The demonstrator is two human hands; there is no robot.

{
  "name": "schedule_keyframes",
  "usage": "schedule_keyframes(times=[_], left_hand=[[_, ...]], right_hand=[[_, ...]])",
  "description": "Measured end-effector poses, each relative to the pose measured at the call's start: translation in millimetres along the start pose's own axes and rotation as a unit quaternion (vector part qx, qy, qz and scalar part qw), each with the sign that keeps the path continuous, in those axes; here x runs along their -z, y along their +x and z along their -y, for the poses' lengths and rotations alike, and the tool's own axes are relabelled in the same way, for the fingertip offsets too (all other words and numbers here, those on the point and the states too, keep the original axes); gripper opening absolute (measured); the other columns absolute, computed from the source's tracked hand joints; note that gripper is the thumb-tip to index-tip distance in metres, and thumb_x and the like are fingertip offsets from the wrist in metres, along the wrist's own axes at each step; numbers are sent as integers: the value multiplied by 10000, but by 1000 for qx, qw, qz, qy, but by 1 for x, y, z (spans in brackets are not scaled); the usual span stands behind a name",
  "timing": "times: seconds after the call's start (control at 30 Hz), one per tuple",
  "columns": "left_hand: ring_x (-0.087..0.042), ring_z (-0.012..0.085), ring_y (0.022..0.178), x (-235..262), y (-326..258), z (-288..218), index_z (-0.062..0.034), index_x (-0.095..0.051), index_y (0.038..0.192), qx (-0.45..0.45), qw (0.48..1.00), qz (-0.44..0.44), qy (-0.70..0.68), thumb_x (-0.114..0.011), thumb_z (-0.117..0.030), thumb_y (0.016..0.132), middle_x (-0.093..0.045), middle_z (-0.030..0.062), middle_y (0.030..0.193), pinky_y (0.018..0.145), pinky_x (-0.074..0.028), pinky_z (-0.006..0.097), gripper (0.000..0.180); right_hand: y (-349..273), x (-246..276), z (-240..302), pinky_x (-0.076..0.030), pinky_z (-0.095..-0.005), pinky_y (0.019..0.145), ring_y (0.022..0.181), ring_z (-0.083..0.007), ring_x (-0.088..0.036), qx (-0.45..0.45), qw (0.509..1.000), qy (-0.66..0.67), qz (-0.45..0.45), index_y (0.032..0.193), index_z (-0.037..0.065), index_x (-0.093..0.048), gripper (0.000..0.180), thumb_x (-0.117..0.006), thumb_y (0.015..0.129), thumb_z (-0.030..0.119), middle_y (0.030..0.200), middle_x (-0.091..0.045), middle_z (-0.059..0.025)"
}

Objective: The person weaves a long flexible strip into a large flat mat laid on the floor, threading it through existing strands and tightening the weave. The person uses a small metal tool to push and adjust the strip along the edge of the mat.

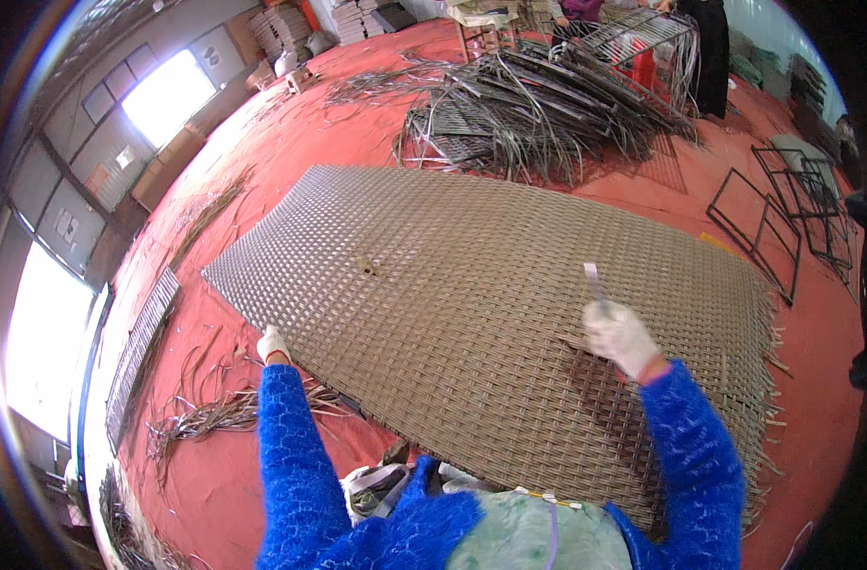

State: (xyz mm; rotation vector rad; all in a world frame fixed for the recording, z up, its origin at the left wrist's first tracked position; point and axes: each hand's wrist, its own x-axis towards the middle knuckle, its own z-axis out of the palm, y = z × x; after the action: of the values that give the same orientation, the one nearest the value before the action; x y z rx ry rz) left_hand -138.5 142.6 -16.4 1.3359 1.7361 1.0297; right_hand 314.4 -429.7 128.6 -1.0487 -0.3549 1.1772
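The right hand (pixel 623 339), in a white glove, is closed around a slim tool (pixel 591 276) with a pale, flat end pointing upward; motion blur hides its exact type. The hand is over the right half of the woven panel (pixel 490 294), with a dark shadow on the weave below; whether the hand touches the surface cannot be determined. The left hand (pixel 273 344), also gloved, is at the panel's left edge, fingers curled; whether it is clamped on that edge cannot be confirmed. The panel lies in front of the person, spanning the space between and beyond both hands. Status: the main field is woven throughout and, by judgement, largely complete; the right edge carries loose strand ends (pixel 775 380) of uneven length, so finishing there appears outstanding. The panel is brown-grey, made of flat strips in a close, regular over-under pattern, with brighter specks toward the far left corner. A small irregular spot (pixel 367 267) interrupts the pattern left of centre; its nature is unclear. Farther out, loose strips (pixel 224 416) lie on the red floor (pixel 828 404) at left, black frames (pixel 756 233) stand or lie at right, and a heap of dark strips (pixel 538 114) sits beyond the far edge.
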Motion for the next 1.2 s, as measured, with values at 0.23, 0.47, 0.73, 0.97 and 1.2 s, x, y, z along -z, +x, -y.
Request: schedule_keyframes(times=[0.23, 0.47, 0.73, 0.97, 1.2], left_hand=[[-642, 297, 771, -5, -15, -7, 116, -665, 922, -26, 990, -55, 124, -506, -496, 908, -691, 200, 841, 704, -475, 406, 632], [-627, 266, 762, -2, -40, -27, 110, -665, 948, -11, 996, -58, 62, -488, -530, 927, -685, 170, 838, 700, -469, 401, 664], [-626, 251, 851, 1, -125, -35, 68, -616, 1092, 138, 913, 134, -359, -481, -529, 940, -669, 135, 995, 767, -516, 377, 630], [-564, 219, 752, -16, -106, -22, 39, -639, 1024, 69, 938, 76, -331, -459, -504, 954, -642, 90, 894, 692, -478, 368, 576], [-572, 223, 721, -27, -38, -5, 59, -656, 923, 21, 985, 53, -161, -426, -479, 948, -656, 109, 820, 663, -453, 374, 585]], right_hand=[[-97, 63, 22, -304, -241, 384, 395, -53, -333, 48, 983, -115, -134, 724, 102, -445, 389, -449, 1005, 373, 500, -363, 44], [-86, 51, 34, -507, -325, 638, 714, -236, -632, 160, 712, -664, -162, 930, 83, -669, 198, -585, 920, 262, 852, -686, -76], [-60, -5, -8, -515, -402, 680, 795, -265, -655, 54, 453, -880, -131, 866, 107, -639, 228, -633, 859, 335, 817, -640, -73], [-55, -13, -20, -517, -387, 616, 699, -255, -664, 75, 365, -921, -115, 807, 88, -609, 167, -599, 856, 248, 770, -641, -84], [-48, -11, -25, -534, -420, 620, 736, -286, -683, 69, 412, -906, -68, 825, 91, -640, 133, -619, 825, 222, 770, -660, -102]])
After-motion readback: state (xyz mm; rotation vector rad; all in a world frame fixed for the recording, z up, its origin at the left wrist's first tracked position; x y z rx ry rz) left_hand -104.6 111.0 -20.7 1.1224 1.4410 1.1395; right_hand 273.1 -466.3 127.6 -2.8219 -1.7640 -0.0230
